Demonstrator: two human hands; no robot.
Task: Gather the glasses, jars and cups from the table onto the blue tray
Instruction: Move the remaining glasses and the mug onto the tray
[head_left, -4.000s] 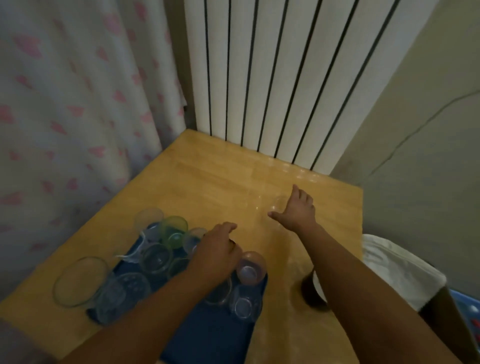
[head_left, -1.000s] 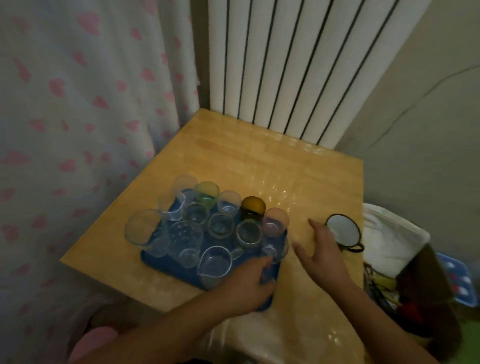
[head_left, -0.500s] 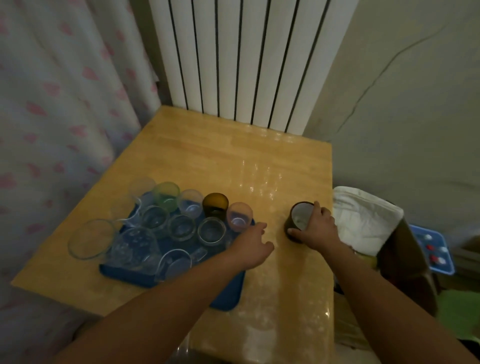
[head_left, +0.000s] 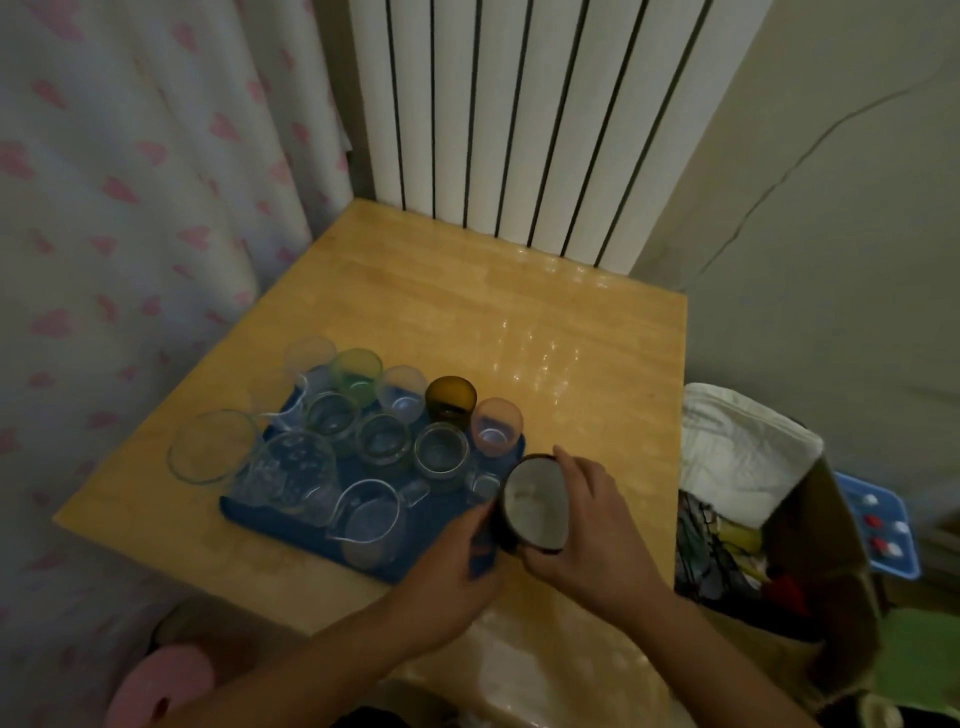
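Right hand grips dark mug over blue tray corner; left hand grasp unclear, fingertips hidden

The table is light wood with a smooth, glossy top; a clear shiny film shows glare toward the radiator, whose white ribs look like smooth painted metal. On the table, the blue tray looks like matt plastic. Most vessels on it are clear glass, among them a dimpled glass and a spouted jug; the amber glass, green cup and pink cup are translucent and tinted. The mug at the tray's right end looks enamelled, dark outside and glossy white inside. Left of the table hangs soft printed cloth, the curtain. Right of the table, crumpled white cloth lies on a brown cardboard box.
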